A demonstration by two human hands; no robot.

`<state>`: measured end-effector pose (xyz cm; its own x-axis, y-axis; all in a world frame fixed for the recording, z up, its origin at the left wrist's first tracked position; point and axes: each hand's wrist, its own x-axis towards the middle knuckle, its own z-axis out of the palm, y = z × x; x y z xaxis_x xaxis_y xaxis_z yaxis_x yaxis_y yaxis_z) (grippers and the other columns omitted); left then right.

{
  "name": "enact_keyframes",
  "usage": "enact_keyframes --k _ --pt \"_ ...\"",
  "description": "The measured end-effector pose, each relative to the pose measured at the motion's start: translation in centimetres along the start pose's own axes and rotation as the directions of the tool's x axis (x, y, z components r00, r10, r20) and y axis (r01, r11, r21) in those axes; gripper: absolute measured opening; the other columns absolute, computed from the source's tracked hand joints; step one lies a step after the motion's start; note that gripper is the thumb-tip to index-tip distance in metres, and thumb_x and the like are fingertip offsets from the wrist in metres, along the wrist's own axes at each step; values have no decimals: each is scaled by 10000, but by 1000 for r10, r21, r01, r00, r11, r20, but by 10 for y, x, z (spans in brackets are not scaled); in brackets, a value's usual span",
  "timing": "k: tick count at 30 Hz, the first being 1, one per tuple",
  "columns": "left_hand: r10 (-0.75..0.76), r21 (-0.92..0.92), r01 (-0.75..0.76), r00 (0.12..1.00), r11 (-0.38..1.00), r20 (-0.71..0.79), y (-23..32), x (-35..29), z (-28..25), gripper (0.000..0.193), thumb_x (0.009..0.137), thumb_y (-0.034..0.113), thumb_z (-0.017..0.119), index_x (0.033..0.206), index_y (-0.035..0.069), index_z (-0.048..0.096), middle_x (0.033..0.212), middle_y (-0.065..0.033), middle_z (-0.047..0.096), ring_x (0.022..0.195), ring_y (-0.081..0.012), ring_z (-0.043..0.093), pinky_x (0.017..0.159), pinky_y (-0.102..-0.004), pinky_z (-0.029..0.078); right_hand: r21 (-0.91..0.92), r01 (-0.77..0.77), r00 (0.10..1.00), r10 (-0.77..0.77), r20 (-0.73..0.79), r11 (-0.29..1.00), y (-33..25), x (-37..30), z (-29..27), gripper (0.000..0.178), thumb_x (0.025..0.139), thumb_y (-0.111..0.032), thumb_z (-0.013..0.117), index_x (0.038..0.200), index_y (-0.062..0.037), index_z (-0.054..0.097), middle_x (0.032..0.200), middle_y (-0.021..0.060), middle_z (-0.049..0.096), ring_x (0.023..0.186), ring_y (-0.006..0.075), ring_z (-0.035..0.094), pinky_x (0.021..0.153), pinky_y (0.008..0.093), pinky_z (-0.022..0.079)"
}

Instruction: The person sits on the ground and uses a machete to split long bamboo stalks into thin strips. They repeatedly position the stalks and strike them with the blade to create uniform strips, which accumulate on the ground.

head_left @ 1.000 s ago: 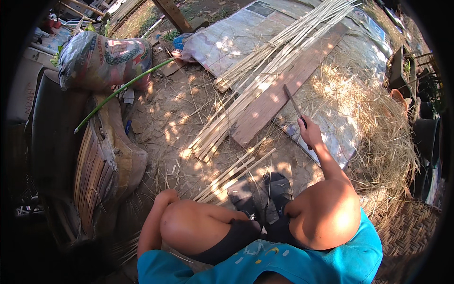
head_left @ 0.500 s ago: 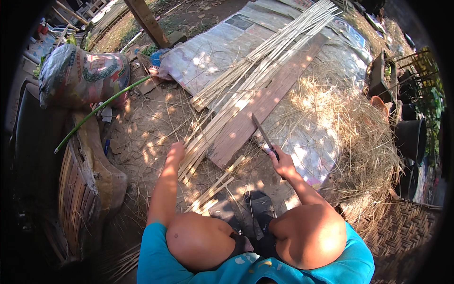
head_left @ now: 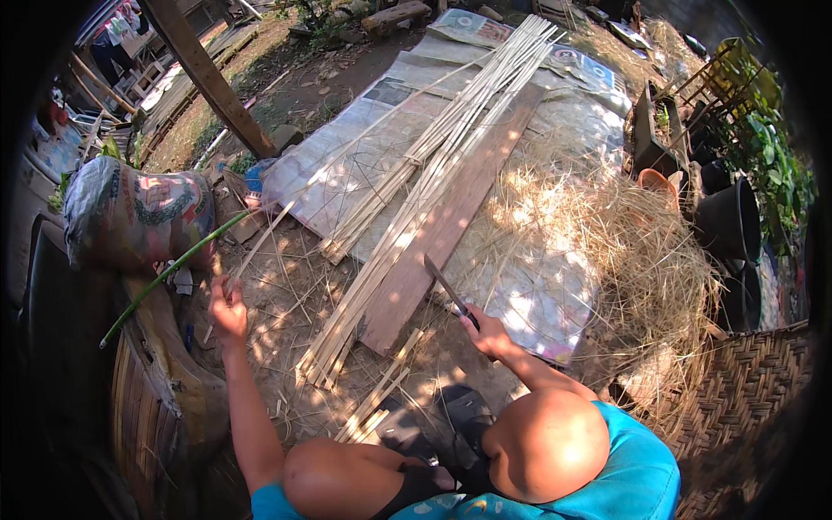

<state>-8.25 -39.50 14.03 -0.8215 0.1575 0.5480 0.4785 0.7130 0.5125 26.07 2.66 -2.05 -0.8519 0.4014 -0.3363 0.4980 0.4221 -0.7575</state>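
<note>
Your right hand (head_left: 485, 334) wraps its grip around one knife (head_left: 445, 284), tip over one brown board (head_left: 446, 234). Your left hand (head_left: 228, 309) grasps one pale strip (head_left: 264, 239) near one green stick (head_left: 173, 267). Two bunches of strips (head_left: 374, 279) lie left of the board, apparently too tangled to count singly.

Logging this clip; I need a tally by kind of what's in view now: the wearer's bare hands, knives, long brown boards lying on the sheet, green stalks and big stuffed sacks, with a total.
Bare hands: 2 (left hand, right hand)
Knife: 1
Long brown board: 1
Green stalk: 1
Big stuffed sack: 1
Total: 6
</note>
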Motion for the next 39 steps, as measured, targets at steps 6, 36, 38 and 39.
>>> enact_keyframes --k 6,36,38,39 --pt "-47 -116 109 893 987 447 86 52 -7 271 1039 289 602 1047 25 665 641 -17 542 570 -85 496 526 -290 400 60 16 993 -23 118 998 -21 -16 2 638 886 -433 715 1370 -87 486 1080 233 701 969 413 700 878 481 535" --pt "-160 105 123 664 987 731 267 -131 360 299 927 143 605 1201 31 649 1235 -210 637 1148 -363 629 942 -464 525 455 -341 749 -54 660 822 -74 -3 -3 265 1070 -253 528 1192 -17 533 882 41 614 712 135 610 637 318 539" --pt "-169 92 151 657 984 734 265 -124 360 315 919 154 632 1209 28 625 1203 -208 638 1130 -363 632 918 -454 543 483 -382 679 -115 725 788 -57 -16 12 272 1067 -259 537 1192 -17 533 889 48 620 708 133 607 642 316 541" --pt "-192 99 178 647 979 738 270 -122 358 323 924 166 633 1213 24 615 1197 -202 634 1130 -357 626 915 -447 543 513 -324 703 -160 692 795 -58 -26 15 260 1063 -253 545 1180 -21 540 894 56 625 689 133 600 645 316 540"
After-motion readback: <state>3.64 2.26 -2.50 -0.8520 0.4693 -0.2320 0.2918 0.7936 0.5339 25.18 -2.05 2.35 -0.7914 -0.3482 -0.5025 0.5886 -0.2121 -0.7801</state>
